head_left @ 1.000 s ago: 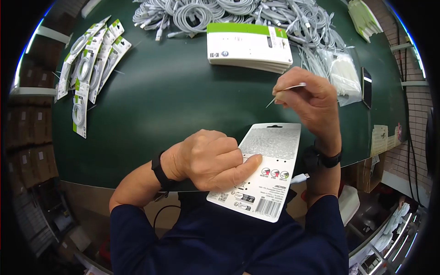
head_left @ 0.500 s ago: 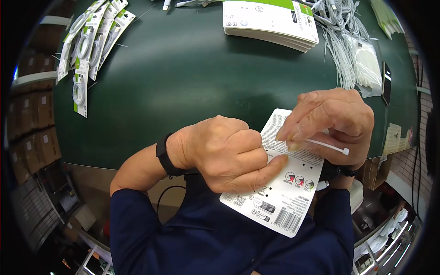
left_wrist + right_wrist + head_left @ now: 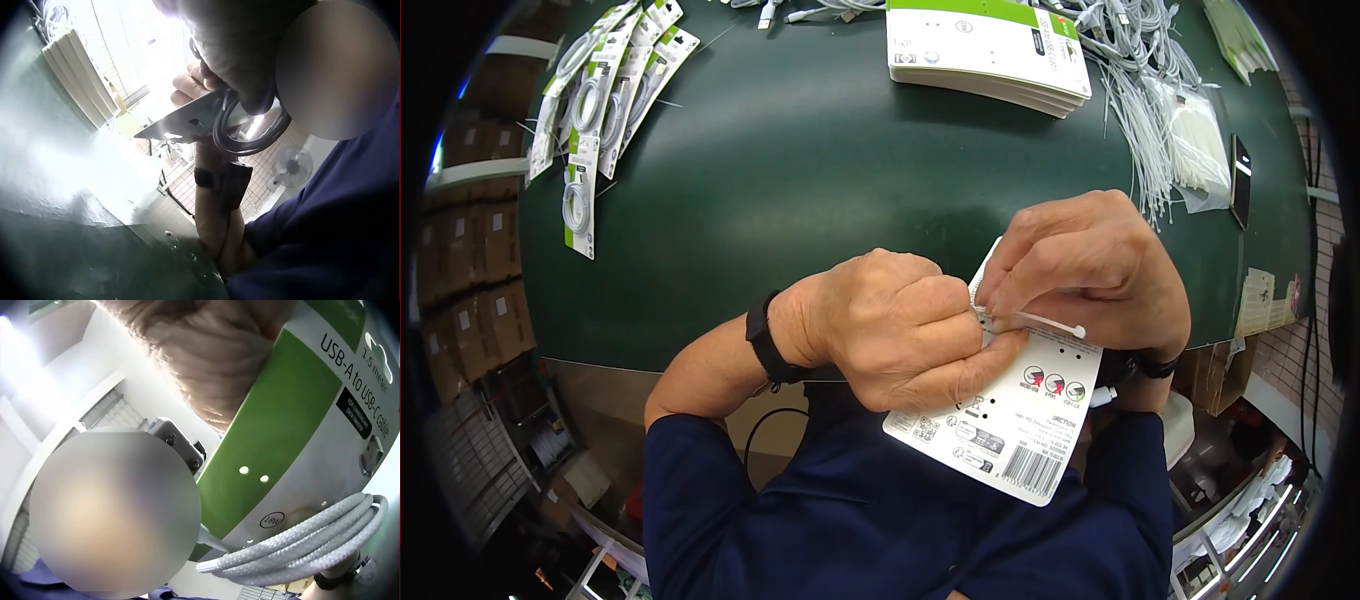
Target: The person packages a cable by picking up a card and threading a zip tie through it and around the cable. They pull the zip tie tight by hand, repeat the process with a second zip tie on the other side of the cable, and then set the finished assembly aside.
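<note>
My left hand (image 3: 900, 335) grips a packaging card (image 3: 1030, 430), its printed back facing up, with the thumb lying across it. On the card's front, a coil of braided cable (image 3: 300, 544) lies against the board, seen in the right wrist view; the left wrist view also shows this loop (image 3: 250, 147). Between thumb and fingertips, my right hand (image 3: 1095, 265) pinches a thin white cable tie (image 3: 1055, 325) close over the card, right beside the left thumb. The tie's head points to the right, and its tip is hidden behind the fingers.
A stack of cards (image 3: 990, 50) stands at the back of the green table (image 3: 750, 200). Behind and right of it lie loose cables (image 3: 1140, 35), white cable ties (image 3: 1135, 140), a plastic bag (image 3: 1200, 150) and a phone (image 3: 1241, 180). Carded cables (image 3: 585, 150) overlap at the left.
My right hand has come down from above the card to the left thumb, bringing the cable tie along. The head view has shifted, and the card sits slightly further right in it.
</note>
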`<move>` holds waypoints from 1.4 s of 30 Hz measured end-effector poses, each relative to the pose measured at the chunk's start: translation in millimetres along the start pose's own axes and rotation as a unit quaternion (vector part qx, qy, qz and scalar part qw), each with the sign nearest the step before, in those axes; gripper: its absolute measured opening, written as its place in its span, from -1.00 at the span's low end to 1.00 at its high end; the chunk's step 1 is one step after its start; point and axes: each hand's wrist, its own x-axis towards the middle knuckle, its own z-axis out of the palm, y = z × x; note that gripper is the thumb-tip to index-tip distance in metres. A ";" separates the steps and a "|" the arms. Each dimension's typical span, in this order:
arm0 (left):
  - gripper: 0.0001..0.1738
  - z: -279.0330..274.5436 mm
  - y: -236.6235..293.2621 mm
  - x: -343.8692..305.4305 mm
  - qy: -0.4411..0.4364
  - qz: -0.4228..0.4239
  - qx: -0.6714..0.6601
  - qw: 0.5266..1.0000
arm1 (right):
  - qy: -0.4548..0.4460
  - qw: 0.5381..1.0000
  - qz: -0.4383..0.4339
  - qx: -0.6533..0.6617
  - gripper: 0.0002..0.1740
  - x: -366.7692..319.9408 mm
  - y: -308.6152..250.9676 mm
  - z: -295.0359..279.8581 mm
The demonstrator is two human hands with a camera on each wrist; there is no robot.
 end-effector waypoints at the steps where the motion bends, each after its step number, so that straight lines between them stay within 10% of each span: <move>1: -0.58 0.6 0.1 0.0 0.001 0.000 -0.001 1.000 | -0.017 1.000 0.010 0.004 -0.81 0.5 0.5 -0.8; 13: -0.56 3.6 -4.9 0.1 0.030 -0.007 -0.009 0.999 | -0.013 0.999 0.003 0.030 -0.74 2.1 9.7 -8.3; 19: -0.63 -5.9 -12.9 6.8 0.131 -0.187 -0.026 0.973 | 0.370 0.917 -0.112 0.101 -0.69 -11.3 21.4 -17.5; 25: -0.76 -0.9 -22.2 25.6 0.348 -0.523 -0.263 0.732 | 0.386 0.881 -0.247 -0.116 -0.79 -1.4 25.7 -5.6; 31: -0.75 10.7 -37.5 37.6 0.388 -0.500 -0.309 0.710 | 0.286 0.803 -0.288 -0.437 -0.63 15.7 33.5 12.2; 42: -0.75 40.2 -51.1 49.1 0.460 -0.430 -0.331 0.703 | 0.339 0.731 -0.242 -0.541 -0.67 14.9 45.2 18.7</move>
